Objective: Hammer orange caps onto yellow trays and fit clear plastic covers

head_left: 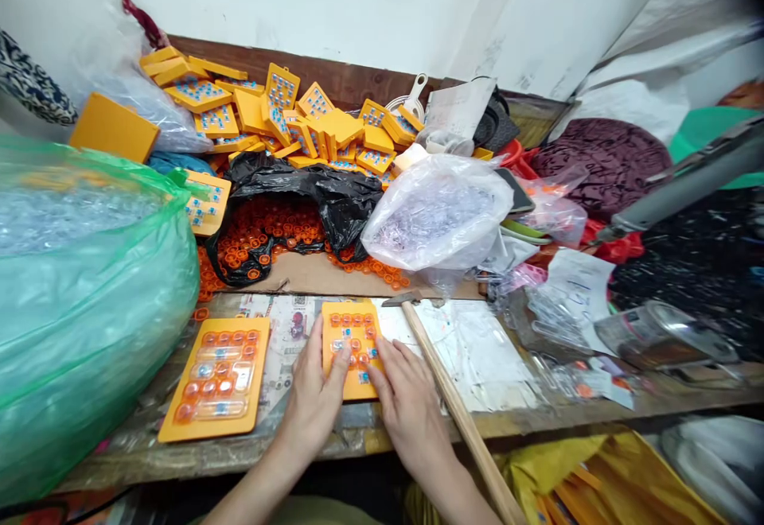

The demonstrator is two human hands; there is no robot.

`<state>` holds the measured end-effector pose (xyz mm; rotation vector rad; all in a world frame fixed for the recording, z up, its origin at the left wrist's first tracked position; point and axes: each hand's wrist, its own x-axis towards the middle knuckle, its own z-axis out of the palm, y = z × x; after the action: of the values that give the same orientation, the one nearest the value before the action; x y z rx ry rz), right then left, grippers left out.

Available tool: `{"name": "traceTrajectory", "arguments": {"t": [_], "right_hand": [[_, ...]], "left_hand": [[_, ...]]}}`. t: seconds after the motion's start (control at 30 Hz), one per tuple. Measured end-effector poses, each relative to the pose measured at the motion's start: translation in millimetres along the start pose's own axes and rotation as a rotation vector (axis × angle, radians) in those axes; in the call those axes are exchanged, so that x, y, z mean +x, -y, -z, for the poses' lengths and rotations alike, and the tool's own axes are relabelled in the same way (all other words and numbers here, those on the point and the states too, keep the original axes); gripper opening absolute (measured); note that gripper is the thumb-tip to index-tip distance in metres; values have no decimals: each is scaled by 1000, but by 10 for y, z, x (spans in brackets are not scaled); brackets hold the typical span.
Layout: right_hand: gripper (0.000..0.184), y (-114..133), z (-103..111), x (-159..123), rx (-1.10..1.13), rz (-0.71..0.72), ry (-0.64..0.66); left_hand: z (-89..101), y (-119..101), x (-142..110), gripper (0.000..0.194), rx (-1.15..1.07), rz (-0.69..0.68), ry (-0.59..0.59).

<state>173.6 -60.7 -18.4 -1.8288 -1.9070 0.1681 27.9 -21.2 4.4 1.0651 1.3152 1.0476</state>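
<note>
— From the head view, what to say of the surface?

— A worn wooden desk [196, 461], set against a white wall [298, 0], with a brown board [334, 71] along the back. Printed paper [278, 358] to the left of centre, white sheets [483, 350] to the right, cardboard [304, 274] farther in.

— And under the hands?

— A yellow panel [353, 354] with orange discs and small blue-marked pieces, near the front edge, between left hand [313, 398] and right hand [411, 402].

— Fingers?

— On the left, clamped on the panel's side edge, thumb over its face. On the right, slightly apart and touching the opposite edge; cannot tell if gripping.

— Close by?

— To the left, a second panel [224, 374], lying face up, with discs and clear covers. To the right, a wooden-handled tool [462, 410], slanting over the front edge.

— Farther back?

— A heap of yellow panels [340, 127] by the wall. Before it, a black bag [280, 179] gaping over orange rings [286, 223], beside a whitish bag [438, 215] of clear pieces. At far left, a bulging green bag [89, 294].

— And the right side?

— Crowded: a metal tin [662, 334] lying tilted, a patterned purple cloth [602, 163], a grey bar [686, 171] reaching in. Below desk level, yellow sheeting [585, 469].
</note>
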Motion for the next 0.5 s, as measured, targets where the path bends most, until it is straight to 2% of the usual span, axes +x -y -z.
{"name": "traceTrajectory", "arguments": {"t": [0.07,0.17,0.23,0.33,0.43,0.5], "right_hand": [[51,30,-18,0,-16,12,-13],[47,-98,164,83,-28,39,-6],[41,-330,375,200,-64,0,-42],[36,-817,654,401,-191,-172,-167],[29,-1211,753,526,-255,-240,-174],[28,-1284,745,544,-236,-222,-179]], "left_hand": [[-15,-40,28,72,-191,62,4],[-6,-149,49,79,-423,221,-1],[18,-229,33,72,-527,327,72],[69,-320,-30,57,-632,452,190],[127,-349,-99,52,-745,548,180],[160,-340,-130,57,-811,577,177]]}}
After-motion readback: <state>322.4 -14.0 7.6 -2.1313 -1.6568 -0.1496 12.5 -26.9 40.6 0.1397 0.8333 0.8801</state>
